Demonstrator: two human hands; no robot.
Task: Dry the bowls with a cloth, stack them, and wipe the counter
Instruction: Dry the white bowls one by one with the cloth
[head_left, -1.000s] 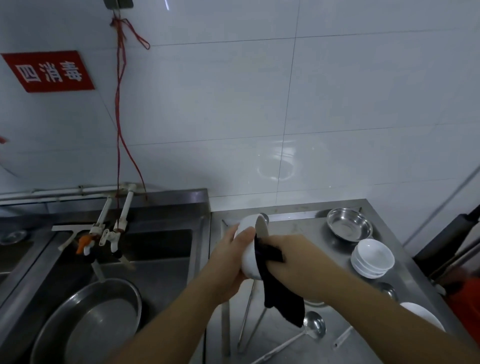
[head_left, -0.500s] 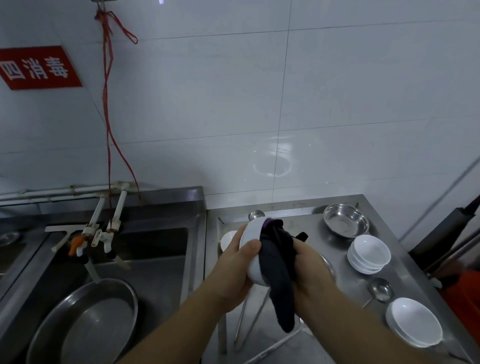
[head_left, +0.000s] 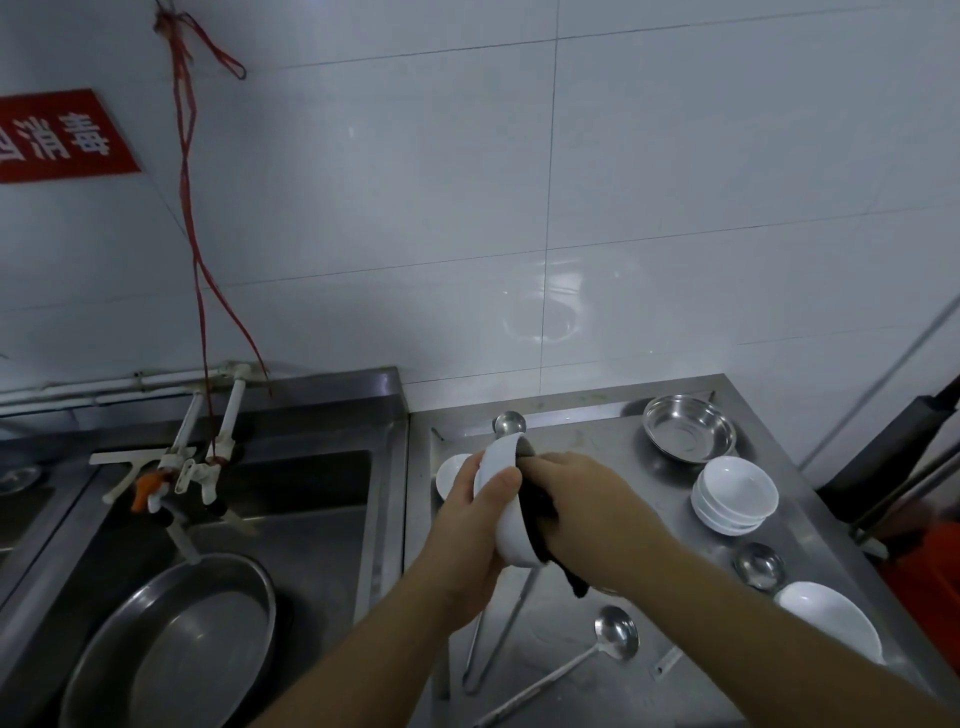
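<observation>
Gripping a white ceramic bowl (head_left: 501, 499) above the steel counter (head_left: 587, 623), the left hand (head_left: 475, 525) curls its fingers behind the bowl's outside while its thumb lies across the near rim. The right hand (head_left: 582, 506) is clenched on a dark cloth (head_left: 540, 519) and pushed into the bowl's mouth, so its fingertips are hidden inside. The bowl is tipped on its side, its opening facing right.

Half a second ago the cloth draped loosely over the rim and hung well down; now most of it is bunched inside the bowl, with only a short dark tail showing below the right wrist. That suggests the inside is being dried, and this bowl is probably close to joining the stack.

The bowl is smooth, glossy and round with a thick rim. The cloth looks soft, limp and matte.

To the right, on the counter, sits a stack of white bowls (head_left: 735, 493), nested upright, and nearer the front edge a larger white bowl (head_left: 831, 623) stands alone. A small white bowl (head_left: 452, 475) sits just behind the left hand. A shallow stainless steel dish (head_left: 688, 426) rests at the back corner. Two steel ladles (head_left: 615, 631) lie on the counter, their long handles crossing under the forearms, and a third ladle head (head_left: 760, 566) lies between the stack and the larger bowl.

Left of the counter is a deep steel sink (head_left: 311, 499) holding a wide round steel basin (head_left: 171, 644). White taps (head_left: 197, 467) jut over it from the glossy tiled wall (head_left: 519, 208).
</observation>
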